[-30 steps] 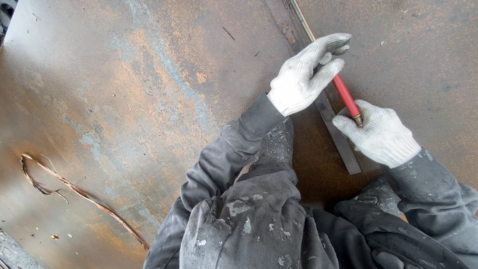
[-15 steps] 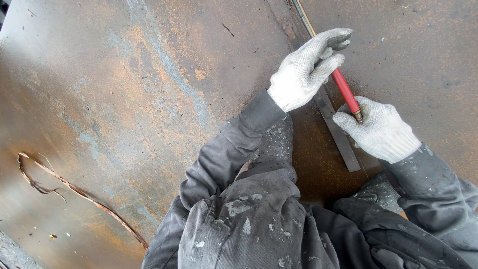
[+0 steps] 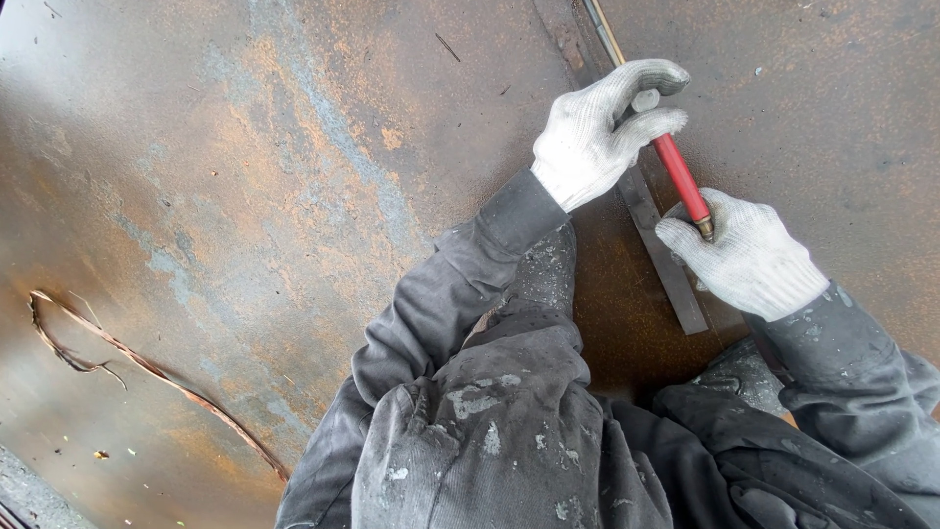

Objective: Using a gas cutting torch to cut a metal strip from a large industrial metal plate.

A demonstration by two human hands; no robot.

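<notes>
1. broad rusty steel plate (image 3: pixel 245 196), brown with blue-grey and orange streaks, filling nearly the whole view and serving as the worktop; knelt on, judging by the grey, paint-flecked trousers (image 3: pixel 490 431) pressed against it at the bottom edge.
2. flat dark metal straightedge (image 3: pixel 671 269) lying on the plate, running from the top edge down toward the knees; likely laid there as a guide for a line, being pinned flat rather than lifted.
3. thin curled strip of rusty metal (image 3: pixel 147 367) lying loose on the plate at lower left, well apart from both hands.
4. left hand (image 3: pixel 597 137) in a white knit glove, fingers curled over the upper end of the red tool and bearing down on the straightedge; closed around the tool's tip end, seemingly to steady both.
5. right hand (image 3: pixel 749 255) in a matching glove, closed around the rear end of the tool, just beside the straightedge's lower stretch.
6. red-handled marking tool (image 3: pixel 681 176), slim, slanted between the two hands, held along the straightedge's edge; tip hidden under the left fingers.
7. no containers in view, so nothing to report inside any.
</notes>
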